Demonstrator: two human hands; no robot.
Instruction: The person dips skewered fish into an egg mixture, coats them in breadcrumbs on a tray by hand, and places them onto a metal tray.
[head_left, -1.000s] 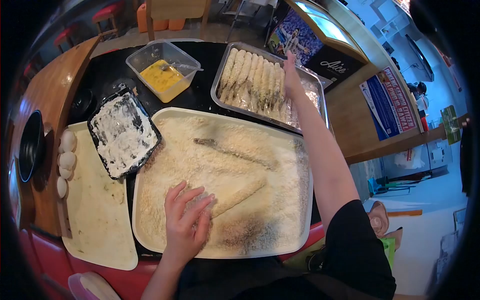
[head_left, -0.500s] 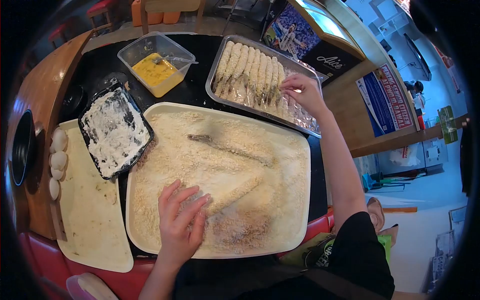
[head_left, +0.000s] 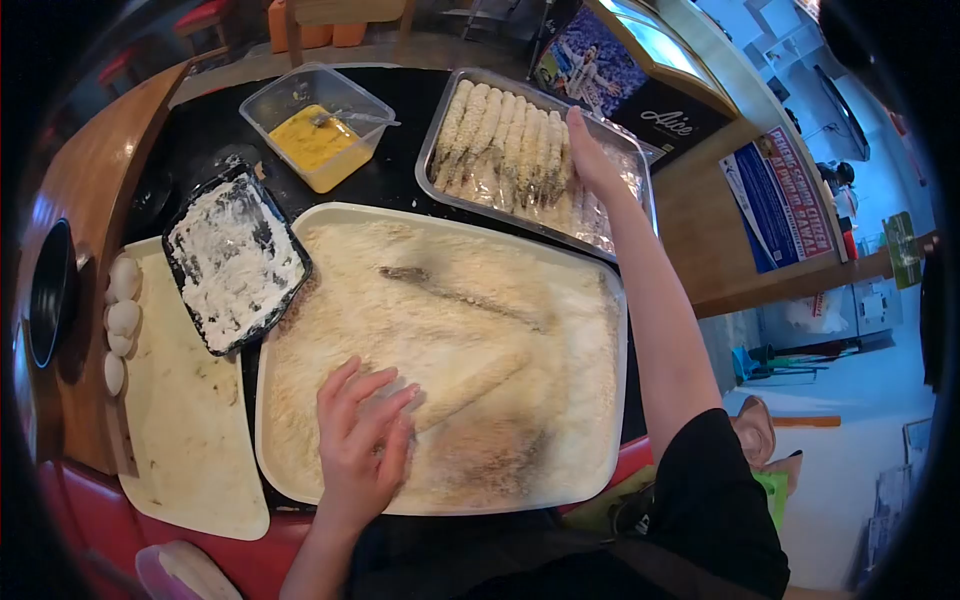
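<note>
My left hand (head_left: 365, 440) hovers over or rests on the crumbs in the large cream tray (head_left: 262, 420), fingers apart, beside a crumb-coated stick (head_left: 475, 390). Another coated piece with a dark tail (head_left: 405, 273) lies farther back in the crumbs. My right hand (head_left: 590, 155) is at the metal tray (head_left: 428, 180), its edge against the right end of a row of coated pieces (head_left: 505, 130). Its fingers are held straight and nothing shows in them. Plastic film lies under the row.
A black tray of white flour (head_left: 235, 260) overlaps a second cream tray (head_left: 190, 440). Behind it stands a plastic tub with yellow liquid (head_left: 315, 145). Eggs (head_left: 123, 318) and a black bowl (head_left: 52, 293) are at the left. A boxed display (head_left: 640, 80) stands behind the metal tray.
My right hand has gone from bent fingers near the lower ends of the row to a straightened hand along its right side. My left hand has barely moved.
</note>
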